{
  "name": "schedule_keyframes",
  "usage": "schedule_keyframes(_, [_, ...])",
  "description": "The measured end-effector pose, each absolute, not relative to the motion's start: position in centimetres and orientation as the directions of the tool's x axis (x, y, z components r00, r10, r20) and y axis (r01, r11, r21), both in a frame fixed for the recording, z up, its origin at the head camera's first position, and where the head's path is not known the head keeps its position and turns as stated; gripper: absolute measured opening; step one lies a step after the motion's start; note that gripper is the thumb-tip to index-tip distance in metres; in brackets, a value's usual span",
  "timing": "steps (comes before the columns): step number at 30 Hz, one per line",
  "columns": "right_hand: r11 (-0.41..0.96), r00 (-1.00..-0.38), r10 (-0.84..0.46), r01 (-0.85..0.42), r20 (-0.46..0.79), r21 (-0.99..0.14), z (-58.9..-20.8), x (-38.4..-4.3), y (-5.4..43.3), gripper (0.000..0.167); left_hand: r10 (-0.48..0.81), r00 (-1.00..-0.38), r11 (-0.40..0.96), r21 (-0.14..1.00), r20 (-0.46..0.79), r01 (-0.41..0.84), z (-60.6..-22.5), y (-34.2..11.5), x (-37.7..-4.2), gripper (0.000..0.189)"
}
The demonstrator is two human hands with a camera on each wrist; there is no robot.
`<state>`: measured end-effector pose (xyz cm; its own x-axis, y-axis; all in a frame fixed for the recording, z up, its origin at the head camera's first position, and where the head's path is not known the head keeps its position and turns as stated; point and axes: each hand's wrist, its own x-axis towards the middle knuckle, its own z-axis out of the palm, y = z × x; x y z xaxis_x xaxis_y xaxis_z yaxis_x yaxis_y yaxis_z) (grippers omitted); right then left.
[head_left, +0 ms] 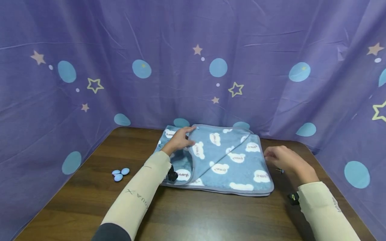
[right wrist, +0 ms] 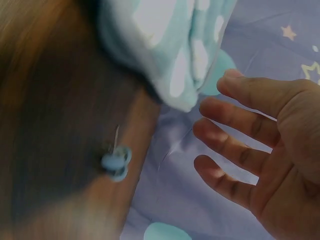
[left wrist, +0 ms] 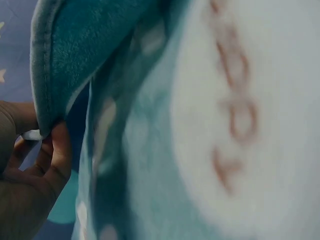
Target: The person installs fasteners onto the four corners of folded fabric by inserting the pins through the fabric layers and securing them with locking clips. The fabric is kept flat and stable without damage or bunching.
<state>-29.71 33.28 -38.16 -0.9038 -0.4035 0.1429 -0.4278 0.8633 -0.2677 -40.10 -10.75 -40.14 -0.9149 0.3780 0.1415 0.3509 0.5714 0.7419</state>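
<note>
A blue fleece blanket [head_left: 223, 160] with white bear-shaped patches and grey bound edges lies folded on the table. Its upper layer is lifted at the left, where my left hand [head_left: 180, 139] pinches the bound edge near the far side. In the left wrist view, the thumb and fingers of that hand [left wrist: 37, 160] grip the edge, with a small whitish piece beside the fingertips. My right hand [head_left: 284, 159] hovers off the blanket's right side, its fingers [right wrist: 225, 180] loosely bent and holding nothing. Below it on the table is a small pale blue piece with a thin metal pin [right wrist: 115, 162].
Several pale blue oval pieces [head_left: 118, 177] lie together on the wooden table [head_left: 223, 214] at the left. A purple curtain [head_left: 181, 60] with stars and blue ovals hangs behind and along both sides of the table.
</note>
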Motion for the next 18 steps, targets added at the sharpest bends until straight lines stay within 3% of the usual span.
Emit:
schedule_keyframes(14, [0.876,-0.895,-0.440,-0.446,0.075,-0.185,-39.0,-29.7,36.4,0.014,0.373,-0.925,0.754,0.558,0.072,0.348,-41.6,-12.5,-41.8,0.074])
schedule_keyframes(18, [0.876,-0.892,-0.447,-0.452,0.069,-0.170,-39.4,-29.6,37.1,0.017,0.351,-0.936,0.771,0.557,0.032,0.308,-41.4,-12.5,-41.6,0.067])
